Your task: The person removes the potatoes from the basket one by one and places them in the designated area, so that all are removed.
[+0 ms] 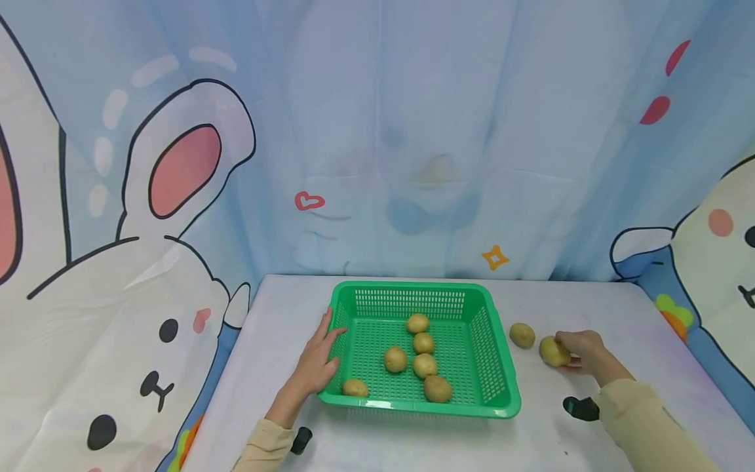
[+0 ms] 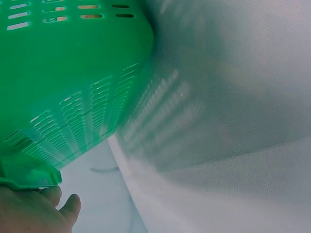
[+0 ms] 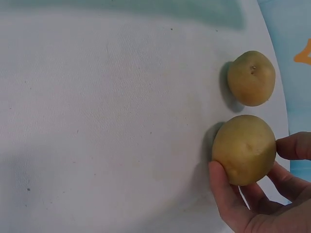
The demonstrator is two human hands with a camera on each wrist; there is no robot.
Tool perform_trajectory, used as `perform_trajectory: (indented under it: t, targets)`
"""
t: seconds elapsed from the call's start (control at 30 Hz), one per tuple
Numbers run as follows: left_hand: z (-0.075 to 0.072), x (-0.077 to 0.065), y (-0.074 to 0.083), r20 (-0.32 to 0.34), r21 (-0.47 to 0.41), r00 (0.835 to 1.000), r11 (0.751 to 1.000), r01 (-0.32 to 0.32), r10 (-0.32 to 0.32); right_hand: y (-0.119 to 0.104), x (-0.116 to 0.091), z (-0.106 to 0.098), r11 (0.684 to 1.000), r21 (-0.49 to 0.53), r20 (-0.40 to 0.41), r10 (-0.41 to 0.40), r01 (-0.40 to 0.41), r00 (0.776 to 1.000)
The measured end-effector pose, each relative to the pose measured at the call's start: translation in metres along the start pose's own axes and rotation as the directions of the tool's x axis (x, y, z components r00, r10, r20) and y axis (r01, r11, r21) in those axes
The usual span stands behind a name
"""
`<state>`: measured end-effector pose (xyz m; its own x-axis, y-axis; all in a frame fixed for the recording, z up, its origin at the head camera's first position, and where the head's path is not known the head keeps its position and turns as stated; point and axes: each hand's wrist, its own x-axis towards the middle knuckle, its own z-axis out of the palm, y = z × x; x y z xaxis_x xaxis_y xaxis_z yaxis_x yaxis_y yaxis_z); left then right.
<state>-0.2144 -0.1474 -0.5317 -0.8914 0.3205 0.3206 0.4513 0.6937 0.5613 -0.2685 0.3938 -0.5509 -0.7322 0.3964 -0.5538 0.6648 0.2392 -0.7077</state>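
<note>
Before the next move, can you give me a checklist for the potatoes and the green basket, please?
1. Right grip holding a potato: ok, thumb and fingers touch its sides.
2. Held potato apart from its neighbour: ok, a small gap shows.
3. Held potato lifted off the table: cannot tell.
4. Left grip touching the green basket: ok, it's at the left rim.
5. Room inside: ok, the basket's right part is bare beside the six potatoes.
6. All potatoes inside: not ok, two are outside.
</note>
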Motion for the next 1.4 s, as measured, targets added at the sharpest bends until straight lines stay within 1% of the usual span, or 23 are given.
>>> perform_trajectory:
  t: [0.07,0.13,0.23,0.3,0.37,0.43,0.47,0.57,0.67,0.8,0.9,1.0,1.03,1.13,1.33,1.4]
  targets:
    - [0.001,-0.001,0.0,0.0,-0.003,1.0,1.0,-0.001,0.001,0.001,0.003,-0.002,1.0,-0.012,0.005,-0.001,0.001,1.0]
    - [0.0,-0.001,0.001,0.003,-0.005,1.0,1.0,0.002,-0.001,-0.003,-0.003,-0.005,0.999,-0.031,0.022,-0.008,0.008,1.0]
    - [0.0,-0.002,0.002,0.027,-0.007,0.999,0.999,0.031,-0.031,-0.005,0.001,-0.011,0.996,-0.076,0.047,-0.035,0.039,0.998]
    - [-0.001,-0.002,0.002,0.042,-0.002,0.998,0.999,0.048,-0.048,-0.009,0.002,-0.013,0.991,-0.122,0.038,-0.055,0.059,0.998]
    - [-0.002,-0.001,0.003,0.044,-0.003,0.998,0.999,0.053,-0.053,-0.018,-0.006,-0.016,0.982,-0.168,0.047,-0.081,0.087,0.996]
    - [-0.002,0.0,0.003,0.037,-0.014,0.998,0.999,0.046,-0.046,-0.032,-0.022,-0.017,0.971,-0.209,0.057,-0.109,0.118,0.992]
    - [-0.002,0.001,0.003,0.033,-0.016,0.999,0.999,0.042,-0.041,-0.038,-0.03,-0.016,0.966,-0.219,0.06,-0.129,0.139,0.99]
    - [-0.003,0.002,0.002,0.02,-0.023,0.999,0.999,0.034,-0.033,-0.058,-0.056,-0.013,0.949,-0.224,0.117,-0.199,0.221,0.973]
    - [-0.002,0.002,0.001,0.024,-0.01,0.999,0.999,0.037,-0.036,-0.074,-0.073,-0.006,0.936,-0.203,0.168,-0.255,0.286,0.952]
    - [-0.001,0.001,0.001,0.025,-0.008,0.999,0.999,0.032,-0.032,-0.093,-0.091,0.007,0.921,-0.181,0.229,-0.301,0.345,0.926]
    - [-0.001,0.0,0.002,0.02,-0.023,0.999,0.999,0.029,-0.028,-0.104,-0.105,0.017,0.901,-0.175,0.273,-0.343,0.397,0.899]
    - [-0.001,0.0,0.003,0.016,-0.033,0.999,0.999,0.034,-0.034,-0.113,-0.114,0.028,0.876,-0.165,0.316,-0.388,0.452,0.866]
    - [-0.001,0.0,0.003,0.014,-0.033,0.999,0.999,0.035,-0.035,-0.116,-0.116,0.032,0.873,-0.159,0.325,-0.396,0.462,0.859]
    - [0.0,0.0,0.003,0.011,-0.026,0.999,0.999,0.036,-0.036,-0.12,-0.119,0.046,0.868,-0.139,0.336,-0.411,0.476,0.847]
    - [0.0,0.0,0.002,0.007,-0.022,1.0,0.999,0.028,-0.028,-0.121,-0.121,0.079,0.873,-0.099,0.359,-0.415,0.477,0.836]
    - [0.0,0.0,0.001,0.008,-0.024,1.0,0.999,0.026,-0.026,-0.119,-0.122,0.091,0.881,-0.086,0.368,-0.406,0.466,0.836]
